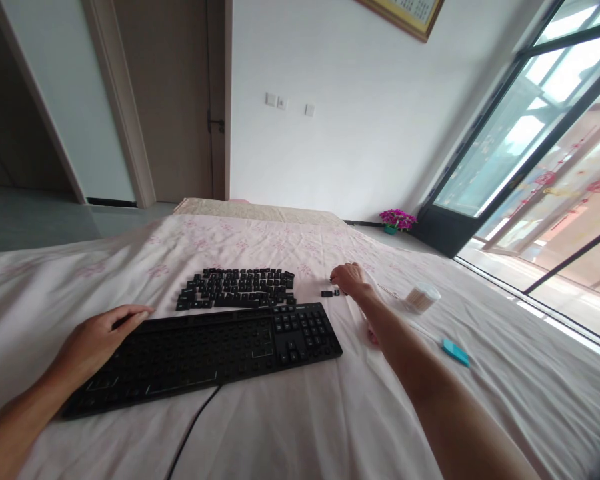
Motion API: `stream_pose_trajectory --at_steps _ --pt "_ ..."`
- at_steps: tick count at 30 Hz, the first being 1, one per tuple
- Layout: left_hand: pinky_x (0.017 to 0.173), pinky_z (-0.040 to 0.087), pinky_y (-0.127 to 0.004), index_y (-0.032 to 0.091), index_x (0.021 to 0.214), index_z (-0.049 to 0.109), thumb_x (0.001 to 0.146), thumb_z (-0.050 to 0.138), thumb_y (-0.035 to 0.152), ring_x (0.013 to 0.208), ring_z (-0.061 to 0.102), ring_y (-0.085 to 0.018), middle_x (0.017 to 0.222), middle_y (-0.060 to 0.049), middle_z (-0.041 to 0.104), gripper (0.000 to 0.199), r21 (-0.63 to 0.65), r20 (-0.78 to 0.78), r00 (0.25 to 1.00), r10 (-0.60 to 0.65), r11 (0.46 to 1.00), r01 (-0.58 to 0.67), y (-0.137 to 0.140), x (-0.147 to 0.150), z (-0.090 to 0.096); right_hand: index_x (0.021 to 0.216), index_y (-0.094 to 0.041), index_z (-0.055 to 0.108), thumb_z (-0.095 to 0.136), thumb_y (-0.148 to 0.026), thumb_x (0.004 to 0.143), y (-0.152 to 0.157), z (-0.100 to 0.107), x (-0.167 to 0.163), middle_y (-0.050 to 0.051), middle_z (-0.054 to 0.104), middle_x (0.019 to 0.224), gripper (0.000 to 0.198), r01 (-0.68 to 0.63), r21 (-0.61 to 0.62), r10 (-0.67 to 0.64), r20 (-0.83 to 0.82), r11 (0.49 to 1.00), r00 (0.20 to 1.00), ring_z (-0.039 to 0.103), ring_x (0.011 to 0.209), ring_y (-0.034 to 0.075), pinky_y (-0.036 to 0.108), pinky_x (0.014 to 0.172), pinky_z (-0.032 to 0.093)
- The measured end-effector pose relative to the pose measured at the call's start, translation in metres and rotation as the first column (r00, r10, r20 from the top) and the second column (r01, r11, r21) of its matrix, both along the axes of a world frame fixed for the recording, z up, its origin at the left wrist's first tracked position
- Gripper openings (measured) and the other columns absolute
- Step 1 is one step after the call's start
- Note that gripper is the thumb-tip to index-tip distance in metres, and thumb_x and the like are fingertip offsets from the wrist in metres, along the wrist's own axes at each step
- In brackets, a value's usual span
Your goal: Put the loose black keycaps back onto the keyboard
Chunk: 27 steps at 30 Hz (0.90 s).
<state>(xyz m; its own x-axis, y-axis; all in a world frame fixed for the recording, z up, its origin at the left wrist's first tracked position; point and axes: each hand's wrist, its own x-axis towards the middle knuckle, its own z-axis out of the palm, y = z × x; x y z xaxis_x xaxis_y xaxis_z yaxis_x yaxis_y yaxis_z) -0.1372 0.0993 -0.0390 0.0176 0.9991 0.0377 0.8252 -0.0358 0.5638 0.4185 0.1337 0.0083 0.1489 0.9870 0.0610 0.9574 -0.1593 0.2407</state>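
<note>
A black keyboard lies at a slant on the bedsheet. Most of its left and middle part shows bare key sockets, while the keys on its right end are in place. My left hand rests along the keyboard's far left edge, fingers stretched out. Beyond the keyboard, loose black keycaps lie in rows. To their right, my right hand is closed, with its fingertips on a small dark keycap. Just below those fingertips lie two separate keycaps.
A clear tub of cotton swabs stands right of my right forearm, with a teal object nearer me. Something pink is partly hidden by the forearm. The keyboard's cable runs toward me over the wrinkled sheet.
</note>
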Motion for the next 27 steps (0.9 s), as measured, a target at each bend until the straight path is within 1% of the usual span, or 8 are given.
stream_pose_trajectory --at_steps 5,10,12,15,17,19,23,27 --pt "0.084 0.044 -0.023 0.028 0.104 0.066 0.081 0.043 0.056 0.102 0.062 -0.020 0.109 0.002 0.070 0.044 0.001 0.022 1.000 -0.011 1.000 0.011 0.002 0.000 -0.001 0.083 -0.025 0.075 0.066 -0.030 0.078 -0.003 0.001 -0.001 0.005 0.072 0.083 0.011 -0.040 0.020 0.041 -0.015 0.999 0.999 0.060 0.087 0.019 0.031 0.082 0.029" --pt "0.084 0.043 -0.022 0.027 0.105 0.065 0.080 0.043 0.056 0.102 0.062 -0.020 0.109 0.002 0.070 0.044 -0.027 0.033 0.999 0.001 1.000 0.000 0.001 0.000 -0.001 0.088 -0.025 0.074 0.062 -0.031 0.082 -0.020 0.011 -0.013 0.004 0.072 0.086 0.015 -0.130 0.074 0.134 -0.050 0.989 0.990 0.059 0.092 0.020 0.031 0.083 0.029" --pt "0.082 0.043 -0.022 0.028 0.106 0.065 0.081 0.042 0.057 0.101 0.063 -0.019 0.108 0.003 0.070 0.044 -0.025 0.026 1.000 0.002 1.000 -0.002 0.002 -0.001 -0.001 0.093 -0.029 0.073 0.060 -0.033 0.084 -0.035 0.017 -0.021 0.001 0.072 0.092 0.016 -0.168 0.097 0.176 -0.074 0.981 0.982 0.058 0.094 0.019 0.030 0.083 0.030" --pt "0.081 0.043 -0.021 0.029 0.105 0.065 0.081 0.042 0.056 0.099 0.063 -0.019 0.107 0.004 0.070 0.043 -0.015 0.001 1.000 0.000 1.000 0.000 0.002 -0.002 -0.002 0.097 -0.033 0.071 0.057 -0.037 0.087 -0.069 0.025 -0.036 -0.003 0.071 0.095 0.017 -0.269 0.132 0.285 -0.126 0.954 0.950 0.058 0.094 0.016 0.028 0.083 0.031" --pt "0.080 0.043 -0.021 0.030 0.104 0.065 0.082 0.042 0.056 0.098 0.063 -0.019 0.107 0.005 0.070 0.042 -0.012 -0.019 1.000 0.006 1.000 -0.006 0.002 -0.002 -0.002 0.097 -0.031 0.070 0.056 -0.039 0.089 -0.097 0.029 -0.046 -0.001 0.071 0.092 0.019 -0.396 0.211 0.435 -0.198 0.894 0.878 0.057 0.091 0.016 0.029 0.082 0.032" --pt "0.079 0.043 -0.021 0.030 0.104 0.066 0.082 0.042 0.055 0.097 0.063 -0.018 0.107 0.005 0.070 0.041 -0.012 -0.028 1.000 0.014 1.000 -0.014 0.002 -0.002 -0.002 0.094 -0.029 0.071 0.055 -0.040 0.089 -0.122 0.032 -0.056 -0.001 0.070 0.088 0.019 -0.454 0.244 0.508 -0.247 0.857 0.825 0.057 0.087 0.016 0.029 0.080 0.033" --pt "0.079 0.043 -0.021 0.030 0.104 0.065 0.082 0.042 0.055 0.097 0.063 -0.018 0.107 0.005 0.070 0.041 -0.001 -0.017 1.000 0.003 1.000 -0.003 0.002 -0.001 -0.002 0.089 -0.028 0.071 0.060 -0.038 0.087 -0.154 0.031 -0.072 -0.001 0.068 0.079 0.015 -0.498 0.227 0.545 -0.276 0.837 0.792 0.056 0.080 0.015 0.029 0.077 0.032" --pt "0.079 0.042 -0.022 0.028 0.105 0.066 0.082 0.043 0.055 0.098 0.063 -0.019 0.107 0.004 0.070 0.042 0.010 0.000 1.000 -0.001 1.000 0.001 0.002 -0.002 -0.003 0.084 -0.026 0.071 0.064 -0.035 0.085 -0.163 0.025 -0.082 -0.002 0.067 0.075 0.012 -0.507 0.180 0.538 -0.270 0.843 0.799 0.055 0.077 0.015 0.029 0.075 0.031"
